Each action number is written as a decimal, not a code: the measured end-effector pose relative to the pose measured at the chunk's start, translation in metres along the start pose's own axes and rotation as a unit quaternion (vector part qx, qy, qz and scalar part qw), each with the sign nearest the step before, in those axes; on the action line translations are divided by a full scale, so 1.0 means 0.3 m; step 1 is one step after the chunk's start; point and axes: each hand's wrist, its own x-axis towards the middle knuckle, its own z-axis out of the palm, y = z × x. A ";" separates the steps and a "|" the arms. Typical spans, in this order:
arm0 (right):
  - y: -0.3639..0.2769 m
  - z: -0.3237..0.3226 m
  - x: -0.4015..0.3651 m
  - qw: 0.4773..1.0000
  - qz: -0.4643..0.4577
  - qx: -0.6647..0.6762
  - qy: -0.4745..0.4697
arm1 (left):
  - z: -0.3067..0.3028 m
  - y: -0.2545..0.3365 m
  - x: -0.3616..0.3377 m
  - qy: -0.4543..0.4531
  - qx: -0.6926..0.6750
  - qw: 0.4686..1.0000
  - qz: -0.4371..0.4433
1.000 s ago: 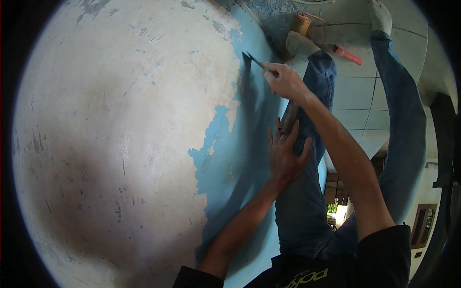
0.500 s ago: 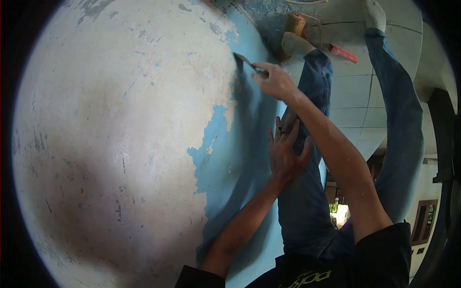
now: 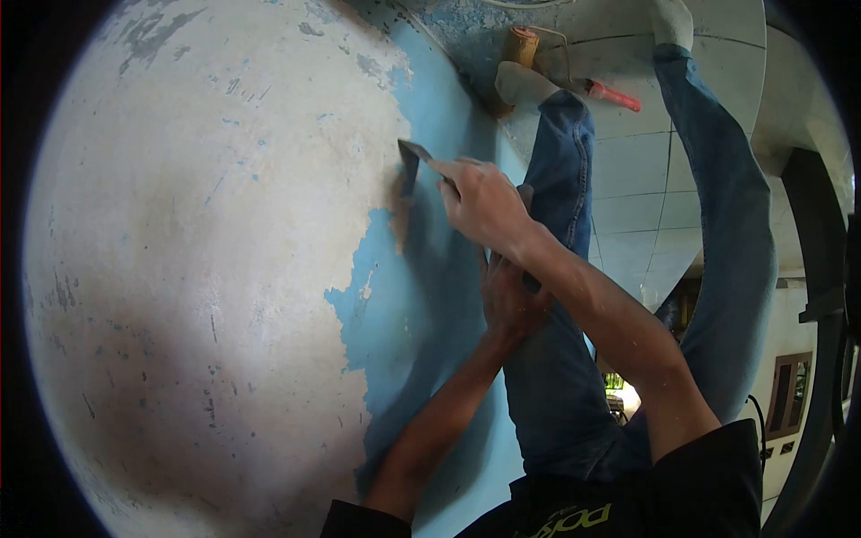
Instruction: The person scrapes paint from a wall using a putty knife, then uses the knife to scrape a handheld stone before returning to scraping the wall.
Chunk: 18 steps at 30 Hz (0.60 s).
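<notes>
My right hand [image 3: 489,204] is closed round the handle of a scraper [image 3: 412,160], whose blade meets the wall at the border between pale bare surface [image 3: 215,224] and blue paint [image 3: 448,251]. My left hand [image 3: 513,300] is lower, beside my leg and partly hidden behind my right wrist. A dark object, too covered to name, shows between my left hand and right forearm. Whether my left fingers grip it cannot be made out. The blue paint has a ragged edge, with a small pale spot inside it.
A paint roller [image 3: 523,47] with a red handle [image 3: 614,95] lies on the tiled floor [image 3: 628,166] near my foot. My jeans-clad legs [image 3: 731,224] stretch over the tiles. A dark post [image 3: 821,233] and a brown-framed opening [image 3: 789,394] are at the right.
My right hand and the scraper have moved down and left along the paint border. My right wrist now covers part of my left hand. The whole view has shifted slightly.
</notes>
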 end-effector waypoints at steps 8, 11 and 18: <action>0.067 0.046 0.108 0.998 0.027 0.007 0.056 | 0.011 0.003 0.009 -0.003 0.077 0.997 0.013; 0.056 0.010 0.071 0.999 0.012 0.023 0.033 | 0.006 0.005 0.008 -0.013 0.070 0.997 -0.004; 0.049 0.000 0.189 0.999 0.043 0.005 0.033 | 0.003 -0.005 0.007 -0.022 0.109 0.994 -0.006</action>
